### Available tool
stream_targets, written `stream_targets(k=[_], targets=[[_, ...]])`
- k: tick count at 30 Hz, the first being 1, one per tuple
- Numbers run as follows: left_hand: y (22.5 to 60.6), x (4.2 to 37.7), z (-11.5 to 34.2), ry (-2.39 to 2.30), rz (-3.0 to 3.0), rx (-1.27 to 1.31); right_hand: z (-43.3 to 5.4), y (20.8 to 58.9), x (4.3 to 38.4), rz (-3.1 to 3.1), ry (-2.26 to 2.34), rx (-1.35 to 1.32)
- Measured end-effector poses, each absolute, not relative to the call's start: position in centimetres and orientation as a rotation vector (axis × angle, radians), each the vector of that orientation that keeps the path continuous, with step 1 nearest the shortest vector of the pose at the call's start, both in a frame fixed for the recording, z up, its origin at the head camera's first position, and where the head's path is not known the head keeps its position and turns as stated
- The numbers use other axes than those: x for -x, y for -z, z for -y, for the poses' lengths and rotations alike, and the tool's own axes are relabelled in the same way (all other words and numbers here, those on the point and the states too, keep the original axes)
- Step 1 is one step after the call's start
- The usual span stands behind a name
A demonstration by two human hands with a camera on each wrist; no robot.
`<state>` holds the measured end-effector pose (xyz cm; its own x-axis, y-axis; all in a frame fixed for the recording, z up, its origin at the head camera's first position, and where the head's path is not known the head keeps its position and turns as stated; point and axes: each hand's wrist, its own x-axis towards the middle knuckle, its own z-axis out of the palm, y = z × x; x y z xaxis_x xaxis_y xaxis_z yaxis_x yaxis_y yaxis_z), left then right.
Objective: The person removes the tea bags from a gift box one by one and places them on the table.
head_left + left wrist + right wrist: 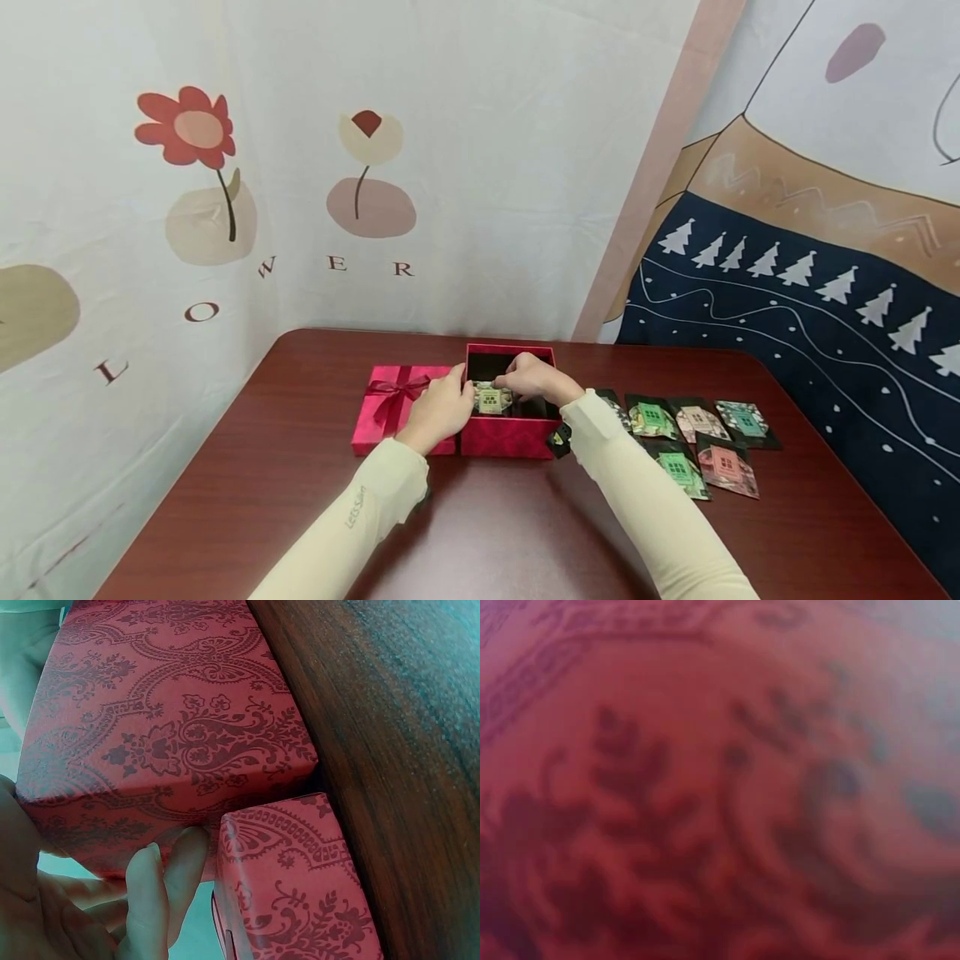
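Observation:
A red patterned gift box stands without its lid, its dark inside facing up. My left hand grips its left wall, thumb at the rim; in the left wrist view the fingers lie against the outer side. Inside the box, a small flat packet with a yellow-green label stands toward the left. Reaching over the box from the right, my right hand pinches that packet near its top edge. Only the box's blurred red wall fills the right wrist view.
The red lid with a dark red ribbon bow lies against the box's left side. Several similar packets lie spread to the right, some partly behind my right sleeve. One dark packet sits by the box's front right corner. A wall cloth hangs behind the table.

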<state>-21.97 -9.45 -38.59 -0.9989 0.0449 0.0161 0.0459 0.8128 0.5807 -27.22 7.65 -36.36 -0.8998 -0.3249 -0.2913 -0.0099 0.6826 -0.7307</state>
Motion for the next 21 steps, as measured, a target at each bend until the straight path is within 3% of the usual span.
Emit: stream_targets(k=[21], targets=[[38.7,22.1,9.5,0.972,2.984,0.088,-7.6,37.5,27.9,-2.436,1.119,0.118]])
